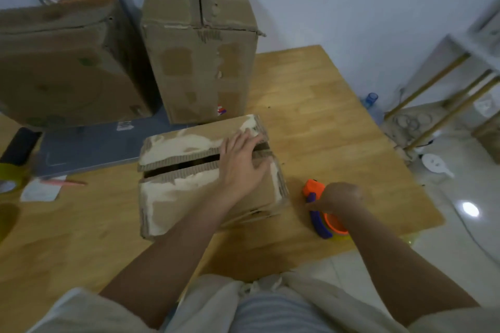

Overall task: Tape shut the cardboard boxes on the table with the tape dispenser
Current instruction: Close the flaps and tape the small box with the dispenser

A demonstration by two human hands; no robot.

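1. Small cardboard box (205, 173) is set mid-tabletop (338, 130), top flaps not fully closed, dark gap visible along the seam.
2. Left hand (242, 162) is laid flat across the flaps at the right end, fingers (250, 138) straight and slightly spread.
3. Tape dispenser (320, 211), orange and purple, is gripped by right hand (338, 196) just right of the box; fingers curled round it.
4. 2 taller boxes (200, 43) are stood behind.

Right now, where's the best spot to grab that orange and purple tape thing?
Probably the purple handle of the tape dispenser, coming from above on the near side. It lies flat on the table, the handle curving toward the person, and the right hand already grips it there.
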